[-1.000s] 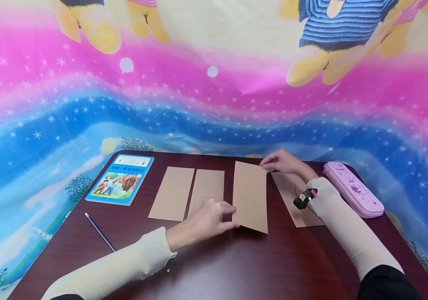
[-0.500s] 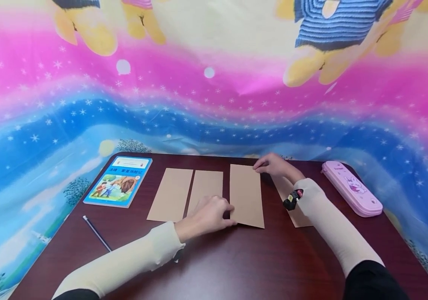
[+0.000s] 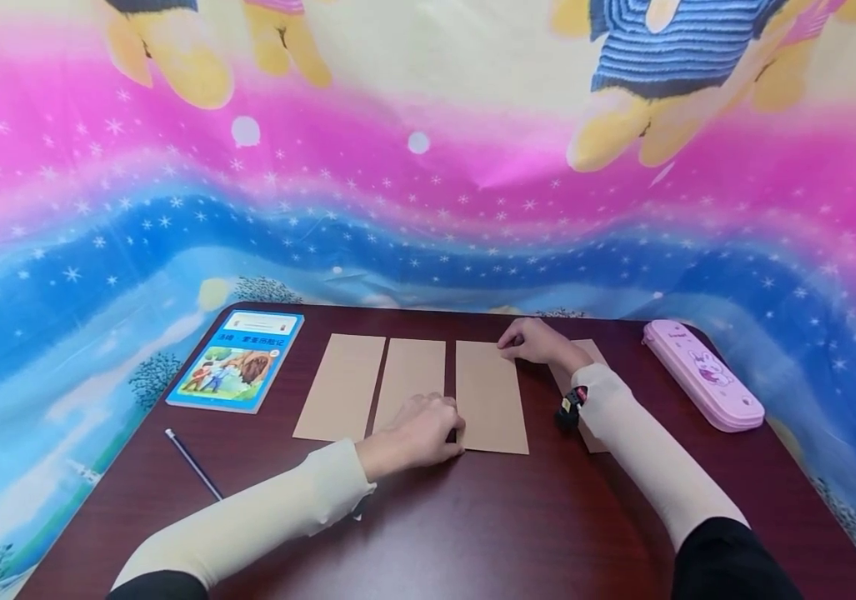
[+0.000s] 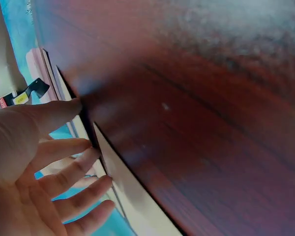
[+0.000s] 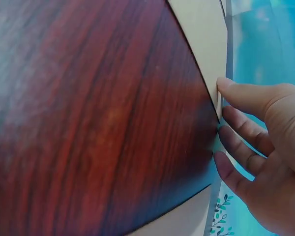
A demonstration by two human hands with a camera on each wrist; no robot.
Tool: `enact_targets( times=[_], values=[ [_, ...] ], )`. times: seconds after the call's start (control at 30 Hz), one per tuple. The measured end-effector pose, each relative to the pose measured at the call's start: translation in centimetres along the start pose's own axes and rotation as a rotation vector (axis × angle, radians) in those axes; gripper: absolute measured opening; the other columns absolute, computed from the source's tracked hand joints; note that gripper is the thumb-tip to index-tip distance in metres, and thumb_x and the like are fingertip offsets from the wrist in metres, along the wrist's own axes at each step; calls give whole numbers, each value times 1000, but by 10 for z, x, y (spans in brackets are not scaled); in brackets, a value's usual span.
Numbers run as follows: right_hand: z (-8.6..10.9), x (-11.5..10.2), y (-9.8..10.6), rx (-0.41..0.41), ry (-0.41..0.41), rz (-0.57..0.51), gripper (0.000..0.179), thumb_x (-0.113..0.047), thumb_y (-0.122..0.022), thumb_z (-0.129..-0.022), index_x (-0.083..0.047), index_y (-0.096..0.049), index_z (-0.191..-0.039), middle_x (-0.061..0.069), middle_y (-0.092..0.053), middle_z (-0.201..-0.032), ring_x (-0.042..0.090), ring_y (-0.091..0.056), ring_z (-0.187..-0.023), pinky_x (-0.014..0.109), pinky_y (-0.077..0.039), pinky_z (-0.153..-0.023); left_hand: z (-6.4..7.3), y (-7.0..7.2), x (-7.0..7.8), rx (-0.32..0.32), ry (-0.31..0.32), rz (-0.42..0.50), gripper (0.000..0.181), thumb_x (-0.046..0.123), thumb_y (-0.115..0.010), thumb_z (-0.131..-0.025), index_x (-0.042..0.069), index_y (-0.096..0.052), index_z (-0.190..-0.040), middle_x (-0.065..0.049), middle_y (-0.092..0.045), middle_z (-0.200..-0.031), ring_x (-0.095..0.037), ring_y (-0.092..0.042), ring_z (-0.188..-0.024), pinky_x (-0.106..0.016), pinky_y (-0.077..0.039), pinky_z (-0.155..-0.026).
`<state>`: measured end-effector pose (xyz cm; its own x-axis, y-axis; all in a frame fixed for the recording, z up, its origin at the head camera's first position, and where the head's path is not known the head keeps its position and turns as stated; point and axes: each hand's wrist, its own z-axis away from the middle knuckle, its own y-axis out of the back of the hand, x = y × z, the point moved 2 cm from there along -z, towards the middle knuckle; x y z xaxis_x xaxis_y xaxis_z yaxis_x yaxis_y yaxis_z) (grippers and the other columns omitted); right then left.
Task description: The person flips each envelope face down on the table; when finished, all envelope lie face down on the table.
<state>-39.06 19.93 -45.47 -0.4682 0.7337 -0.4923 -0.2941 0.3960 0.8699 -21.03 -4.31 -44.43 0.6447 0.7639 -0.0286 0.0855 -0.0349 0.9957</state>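
Note:
A tan cardboard rectangle [image 3: 491,400] lies flat on the dark wooden table, right of the middle. At its near left corner my left hand [image 3: 423,429] holds the edge with thumb and forefinger. My right hand [image 3: 540,340] pinches its far right corner; in the right wrist view the thumb lies over the tip of the cardboard. Two similar rectangles, a left one [image 3: 341,387] and a middle one [image 3: 416,367], lie beside it, the middle one partly hidden by my left hand. Another rectangle [image 3: 596,440] lies to the right, largely covered by my right forearm.
A blue picture-cover book [image 3: 236,358] lies at the back left, with a dark pencil [image 3: 193,463] nearer me. At the right edge sits a pink pencil case [image 3: 703,375]. A printed cloth [image 3: 428,208] hangs close behind the table [image 3: 503,533].
The held cardboard has come down from a raised tilt to flat on the table, its far end lowering last. My right hand has moved down and left with it.

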Motion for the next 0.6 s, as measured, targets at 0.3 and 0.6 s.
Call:
enact_targets(
  times=[0.3, 0.6],
  values=[
    [26, 27, 35, 17, -17, 81, 24, -20, -73, -96, -9, -77, -117, 18, -70, -128, 38, -63, -120, 56, -50, -102, 0, 1, 3, 0, -9, 40, 20, 47, -78, -86, 28, -75, -83, 7, -64, -87, -16, -59, -81, -31, -47, -65],
    [74, 84, 80, 4, -147, 135, 33, -16, -75, -93, 0, -73, -122, 27, -69, -126, 48, -64, -117, 60, -50, -99, -3, 4, 14, 42, -54, 107, 18, 46, -77, -86, 29, -76, -86, 10, -69, -93, -15, -62, -87, -30, -47, -71]
  ],
)
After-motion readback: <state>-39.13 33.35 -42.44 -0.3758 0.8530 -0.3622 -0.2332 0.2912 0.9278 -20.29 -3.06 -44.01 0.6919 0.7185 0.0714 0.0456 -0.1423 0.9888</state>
